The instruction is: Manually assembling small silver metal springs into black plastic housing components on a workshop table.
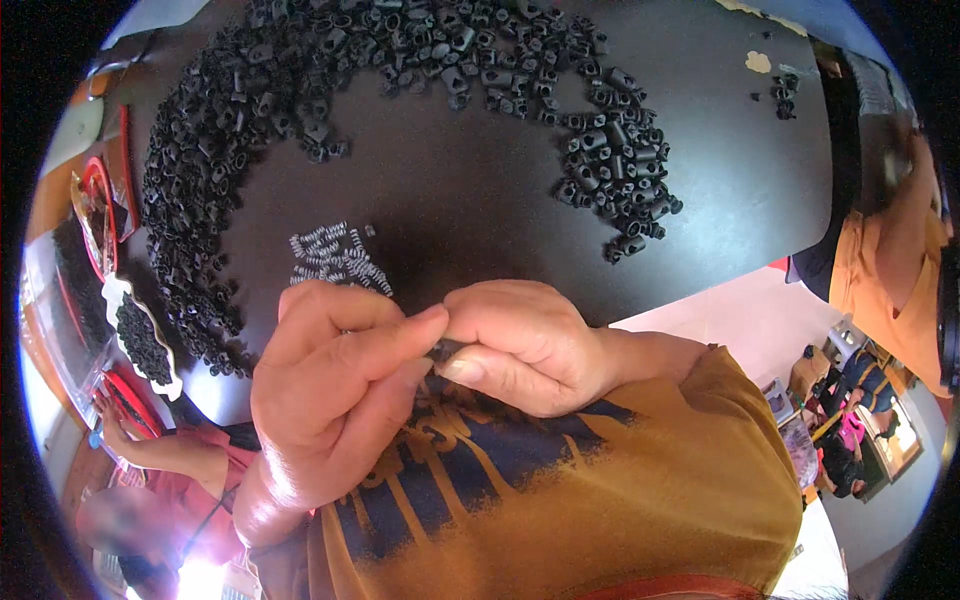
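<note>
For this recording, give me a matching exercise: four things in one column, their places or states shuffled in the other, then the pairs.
Things
1. small silver metal coil springs
2. short black hollow plastic cylinders
3. mustard-brown cloth shirt with dark blue print
4. bare right hand

Places or states
A. spread in a broad arc across the dark table
B. closed, fingertips close to the left hand's
C. in a small patch just beyond the left hand
D. worn, showing below both hands

Pairs: 1-C; 2-A; 3-D; 4-B

Black parts (618, 150) heaped on a table (420, 180) suggest a workshop.
</note>
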`<state>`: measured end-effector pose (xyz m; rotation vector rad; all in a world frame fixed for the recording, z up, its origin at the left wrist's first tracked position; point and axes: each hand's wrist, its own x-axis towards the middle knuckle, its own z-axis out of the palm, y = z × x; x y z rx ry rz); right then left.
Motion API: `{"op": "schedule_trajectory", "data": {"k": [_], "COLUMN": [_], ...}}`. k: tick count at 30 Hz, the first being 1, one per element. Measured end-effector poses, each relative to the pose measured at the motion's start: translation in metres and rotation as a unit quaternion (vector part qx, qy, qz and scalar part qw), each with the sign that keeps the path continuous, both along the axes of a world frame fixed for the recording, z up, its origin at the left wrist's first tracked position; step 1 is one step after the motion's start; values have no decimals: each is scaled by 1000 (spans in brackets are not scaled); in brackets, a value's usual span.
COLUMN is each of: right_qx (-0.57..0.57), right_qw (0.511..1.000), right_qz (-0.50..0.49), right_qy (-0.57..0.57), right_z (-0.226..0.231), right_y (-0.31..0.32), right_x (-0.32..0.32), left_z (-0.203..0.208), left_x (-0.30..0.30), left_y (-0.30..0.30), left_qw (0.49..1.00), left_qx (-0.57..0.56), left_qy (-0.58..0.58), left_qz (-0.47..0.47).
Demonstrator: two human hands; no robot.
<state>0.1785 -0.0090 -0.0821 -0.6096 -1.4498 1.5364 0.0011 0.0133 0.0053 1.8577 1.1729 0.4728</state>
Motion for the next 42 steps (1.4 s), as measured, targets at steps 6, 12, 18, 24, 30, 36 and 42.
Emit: {"op": "schedule_trajectory", "data": {"k": [6, 12, 18, 24, 30, 36, 42], "right_qx": [-12, -12, 34, -71, -27, -10, -118], "right_qw": [999, 998, 996, 997, 996, 999, 993], "right_qz": [40, 16, 24, 31, 73, 49, 13], "right_qy": [0, -52, -77, -31, -47, -5, 19], "right_z": [3, 4, 10, 11, 17, 14, 28], "right_y": [6, -2, 0, -6, 1, -3, -4], "right_x": [7, 5, 8, 11, 7, 4, 10], "left_z": [-4, -7, -14, -11, -14, -10, 22], "left_x": [2, 10, 10, 7, -2, 1, -4], "left_y": [-3, -13, -27, -24, -22, -17, 27], "left_qw": [997, 994, 967, 970, 957, 944, 988], "left_qx": [-48, 91, 253, 241, 291, 321, -153], "left_qy": [-48, -13, -4, -5, 4, 36, -15], "left_qz": [35, 51, 10, 14, -10, -61, 6]}}
